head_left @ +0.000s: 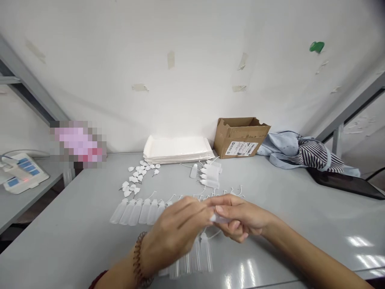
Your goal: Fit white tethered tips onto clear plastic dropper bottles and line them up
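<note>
Both of my hands meet over the middle of the table. In my right hand lies a small translucent squeeze bottle, its white end pointing left. The fingers of my left hand are closed around that white end, hiding much of it. Behind my left hand stretches a row of similar bottles with thin tethered caps. Several more bottles lie below my hands, partly covered by the left one. Farther back is a small group of bottles with white tips. Loose white nozzle caps are scattered at the left.
At the wall lie stacked white sheets or envelopes, beside an opened cardboard box. Blue and striped cloth rests at the right, near a dark flat object. A white device stands on a neighbouring surface at far left.
</note>
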